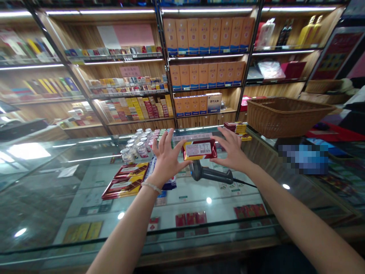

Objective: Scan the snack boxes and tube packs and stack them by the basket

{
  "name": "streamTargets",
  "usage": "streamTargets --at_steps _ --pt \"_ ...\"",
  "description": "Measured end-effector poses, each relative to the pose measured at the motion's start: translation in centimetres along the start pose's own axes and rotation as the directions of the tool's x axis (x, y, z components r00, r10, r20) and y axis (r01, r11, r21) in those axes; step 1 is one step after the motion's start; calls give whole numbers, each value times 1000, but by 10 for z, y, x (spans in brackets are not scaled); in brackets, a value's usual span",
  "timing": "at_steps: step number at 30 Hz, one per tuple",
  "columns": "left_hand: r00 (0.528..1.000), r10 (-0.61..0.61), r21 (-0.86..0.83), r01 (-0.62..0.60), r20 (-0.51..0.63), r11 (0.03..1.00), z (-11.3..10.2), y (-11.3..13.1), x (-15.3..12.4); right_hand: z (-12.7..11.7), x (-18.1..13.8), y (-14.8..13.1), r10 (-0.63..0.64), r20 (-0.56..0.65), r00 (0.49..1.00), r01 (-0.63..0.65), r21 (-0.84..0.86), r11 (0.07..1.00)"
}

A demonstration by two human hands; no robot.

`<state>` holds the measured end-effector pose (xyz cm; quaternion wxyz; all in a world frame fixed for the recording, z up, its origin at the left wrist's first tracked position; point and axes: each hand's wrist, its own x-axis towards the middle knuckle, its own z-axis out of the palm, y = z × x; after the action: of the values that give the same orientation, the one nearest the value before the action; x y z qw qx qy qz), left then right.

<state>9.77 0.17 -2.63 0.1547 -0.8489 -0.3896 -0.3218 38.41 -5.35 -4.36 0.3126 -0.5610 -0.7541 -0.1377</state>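
Observation:
A red and yellow snack packet (200, 149) is held up level above the glass counter, its back with a pale printed label and barcode turned toward me. My left hand (169, 159) grips its left end, with thumb and fingers at the edges. At the opposite end, my right hand (233, 151) pinches it in the same way. Just below the packet lies a dark handheld barcode scanner (212, 174), its cable running right. More red and yellow packets (125, 180) lie left of my left wrist, beside a blue and white packet (170, 184) partly hidden by that hand.
Several small white-lidded jars (137, 145) stand behind the left packets. A stack of similar packets (242, 131) lies at the back right, near a large wicker basket (288, 116). Shelves with orange boxes (203, 34) line the wall. Goods show beneath the glass counter (194, 199).

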Motion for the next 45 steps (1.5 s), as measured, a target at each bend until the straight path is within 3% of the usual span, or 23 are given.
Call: streamTargets --at_steps 6,13,21,29,33,39,42,45 --pt "1000 0 33 1 -20 999 -1 3 0 -14 1 -11 -60 -56 997 60 10 998" --pt "999 27 0 -27 -41 1000 -4 13 -1 -19 1 -25 -26 -30 999 26 -3 1000" --pt "993 100 1 -100 -56 995 -8 29 0 -19 1 -36 -76 -9 997 76 19 997" --pt "988 147 40 -146 -36 989 -12 32 0 -18 0 -43 -124 29 992 124 2 992" --pt "985 153 53 -149 -80 987 -16 30 1 -22 -1 -41 -148 -3 989 148 -7 989" --pt "990 76 15 -75 -117 997 -18 20 2 -21 1 -27 -58 -40 998 59 21 998" --pt "993 58 -20 -61 -104 998 -17 21 1 -9 3 -23 7 -89 996 -6 17 1000" --pt "995 56 -67 -62 -88 996 -15 24 0 4 4 -23 29 -49 998 -28 28 999"
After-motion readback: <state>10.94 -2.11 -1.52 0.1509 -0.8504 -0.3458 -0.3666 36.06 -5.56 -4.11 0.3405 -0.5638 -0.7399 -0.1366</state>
